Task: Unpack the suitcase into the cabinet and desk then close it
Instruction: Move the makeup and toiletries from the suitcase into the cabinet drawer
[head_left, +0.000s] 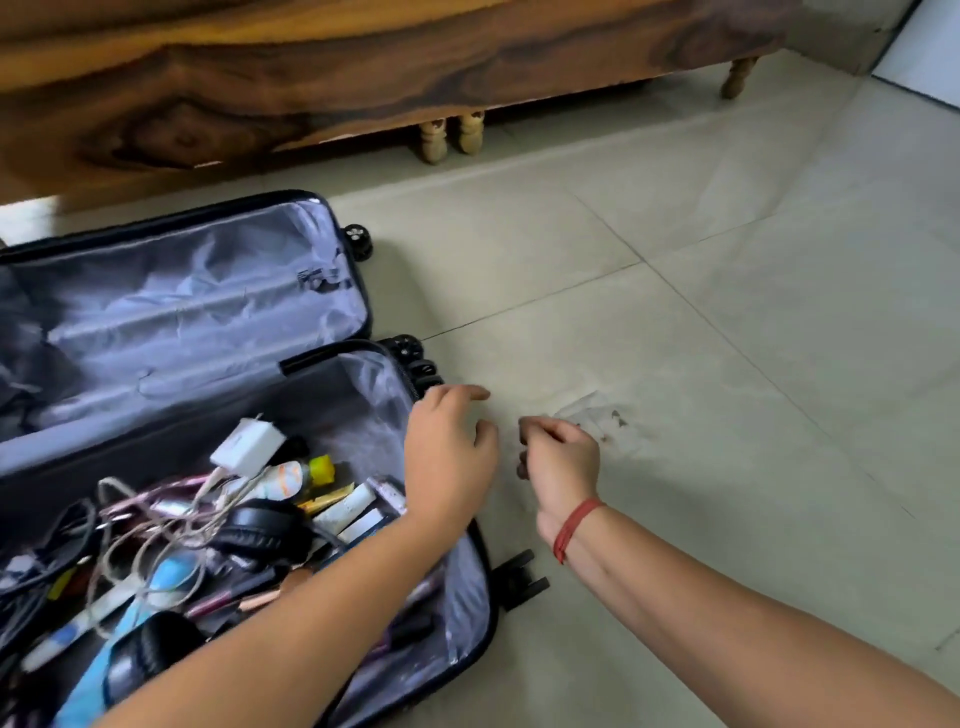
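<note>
- The suitcase (218, 415) lies flat and open on the floor (701, 312), beside a wooden piece of furniture (260, 78) on turned legs.
- Its far half shows only bare lining; its near half is full of small things: a white charger (248, 446), black headphones (260, 527), tangled cables (156, 525), tubes and pens.
- Our left hand (449, 457) hovers over the suitcase's right edge, fingers loosely spread, holding nothing.
- Our right hand (558, 462) is over the floor, fingers curled in; we cannot tell whether it grips anything.
- We judge the unpacking is well short of done, with neither cabinet nor desk in view.
- Next we need to reach back in, grasp one loose item clear of the cables, and carry it off.
</note>
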